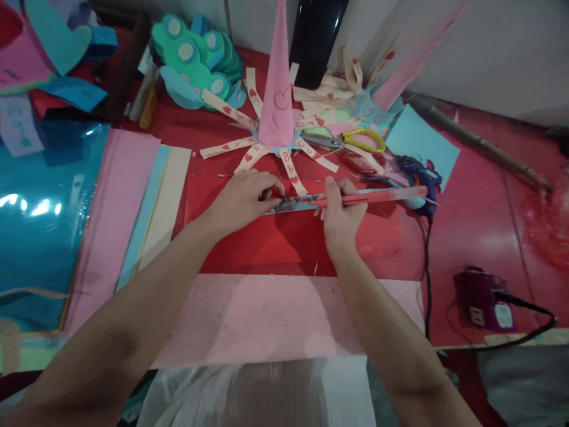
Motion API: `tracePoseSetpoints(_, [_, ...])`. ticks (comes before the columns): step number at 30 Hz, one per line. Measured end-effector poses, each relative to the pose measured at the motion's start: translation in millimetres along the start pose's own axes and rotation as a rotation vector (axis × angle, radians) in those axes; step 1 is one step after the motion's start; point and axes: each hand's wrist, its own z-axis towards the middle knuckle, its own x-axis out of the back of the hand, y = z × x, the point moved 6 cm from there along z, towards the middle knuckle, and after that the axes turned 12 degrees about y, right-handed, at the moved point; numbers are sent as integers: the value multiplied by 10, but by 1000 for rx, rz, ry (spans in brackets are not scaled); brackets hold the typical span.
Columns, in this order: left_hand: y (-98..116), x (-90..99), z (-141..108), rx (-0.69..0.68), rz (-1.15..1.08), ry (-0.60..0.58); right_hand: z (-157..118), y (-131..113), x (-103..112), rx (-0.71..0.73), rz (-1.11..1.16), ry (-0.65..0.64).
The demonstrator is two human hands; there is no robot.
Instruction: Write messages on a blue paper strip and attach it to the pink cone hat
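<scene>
Left hand [244, 198]: fingers curled at the blue strip [302, 203], cannot tell whether pinching | Right hand [344, 216]: fingers gripping a red pen [377, 196] over it | Blue strip: lying across red card [271, 240] | Room: broad card between strip and pink sheet [275, 314] | Edges: paper cone [276, 101] beyond; glue gun [429, 178] near pen's rear

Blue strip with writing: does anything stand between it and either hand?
Nothing visible stands between the left hand and the blue strip; at the right hand, the red pen it grips overlaps part of it.
</scene>
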Motion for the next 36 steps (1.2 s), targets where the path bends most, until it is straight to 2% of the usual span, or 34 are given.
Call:
tracePoseSetpoints(3, [-1,-3,4,-5,-2,-11,-8,-48,24,27,58,36])
tracePoseSetpoints(8, [9,8,9,-18,-16,-33,-24,-77,12,52,19,21])
tracePoseSetpoints(15, [26,24,6,-45,-45,-42,-70,20,-141,41,-143,-222])
tracePoseSetpoints(36, [43,0,-9,-71,10,-37,-133,-60,-178,163,-214,-299])
